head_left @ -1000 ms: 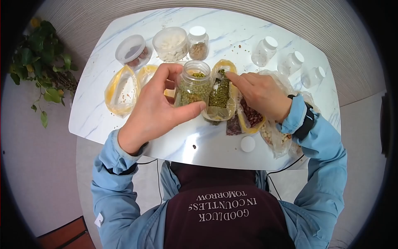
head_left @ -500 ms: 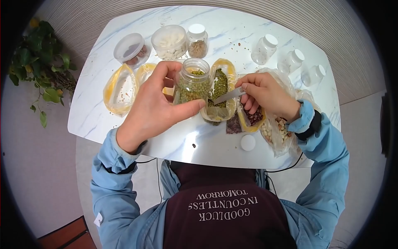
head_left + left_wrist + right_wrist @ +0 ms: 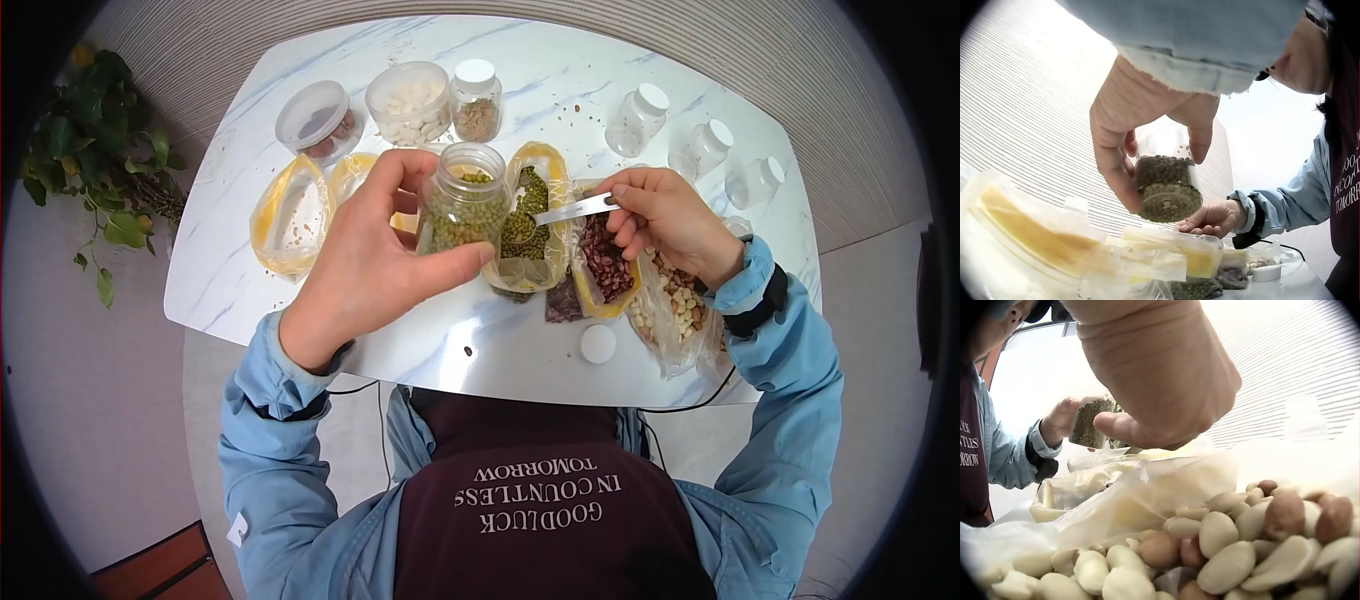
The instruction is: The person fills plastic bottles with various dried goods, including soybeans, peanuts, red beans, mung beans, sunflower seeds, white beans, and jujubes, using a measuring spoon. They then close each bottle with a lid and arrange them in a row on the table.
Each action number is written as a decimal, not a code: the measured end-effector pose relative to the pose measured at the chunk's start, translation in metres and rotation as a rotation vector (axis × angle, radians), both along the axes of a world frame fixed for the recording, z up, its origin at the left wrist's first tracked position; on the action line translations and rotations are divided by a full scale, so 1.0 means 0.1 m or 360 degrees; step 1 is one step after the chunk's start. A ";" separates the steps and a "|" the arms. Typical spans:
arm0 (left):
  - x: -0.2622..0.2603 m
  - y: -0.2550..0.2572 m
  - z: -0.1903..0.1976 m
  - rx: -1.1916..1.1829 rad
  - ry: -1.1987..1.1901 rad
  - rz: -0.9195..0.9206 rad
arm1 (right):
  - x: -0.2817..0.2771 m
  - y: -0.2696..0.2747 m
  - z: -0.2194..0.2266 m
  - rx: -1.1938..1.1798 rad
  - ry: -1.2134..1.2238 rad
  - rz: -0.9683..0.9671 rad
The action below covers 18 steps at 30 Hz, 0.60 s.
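Observation:
My left hand (image 3: 375,245) holds a clear open jar (image 3: 465,215) between thumb and fingers, raised above the table and largely filled with green mung beans. From the left wrist view, the beans show through the jar's base (image 3: 1169,203). To its right, my right hand (image 3: 665,220) pinches the handle of a metal spoon (image 3: 578,209). The spoon's bowl sits among the mung beans (image 3: 530,200) in an open plastic bag with a yellow band. Beside that bag is another bag of dark red beans (image 3: 605,262), below the right hand.
A bag of peanuts (image 3: 678,310) lies at the right, close under the right wrist. A white lid (image 3: 598,345) rests near the front edge. Lidded jars (image 3: 638,120) stand back right; round tubs (image 3: 408,105) and a filled jar (image 3: 477,105) stand back left. Another yellow-banded bag (image 3: 290,215) is at left.
My right hand has drawn back to the right from the mung bean bag's far end, so the spoon handle now shows. The left hand and jar have barely moved.

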<state>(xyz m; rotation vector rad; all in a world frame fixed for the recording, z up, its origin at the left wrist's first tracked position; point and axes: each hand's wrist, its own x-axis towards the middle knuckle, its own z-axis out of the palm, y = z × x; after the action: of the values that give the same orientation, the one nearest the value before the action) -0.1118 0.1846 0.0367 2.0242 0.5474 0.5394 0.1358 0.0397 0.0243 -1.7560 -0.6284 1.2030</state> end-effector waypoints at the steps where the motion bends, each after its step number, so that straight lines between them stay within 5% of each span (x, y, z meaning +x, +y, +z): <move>1: 0.00 0.00 -0.01 0.0016 0.0001 -0.0001 | 0.02 -0.01 0.00 0.0011 -0.0011 -0.0016; 18: 0.02 -0.06 -0.04 0.0082 0.0204 -0.0100 | 0.17 -0.24 0.47 0.0548 -0.0156 -0.0040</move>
<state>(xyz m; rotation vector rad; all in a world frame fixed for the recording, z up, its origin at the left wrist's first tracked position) -0.1102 0.1789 0.0327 2.1284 0.5495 0.3918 0.1525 0.0156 0.0716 -1.5314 -0.8169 0.9319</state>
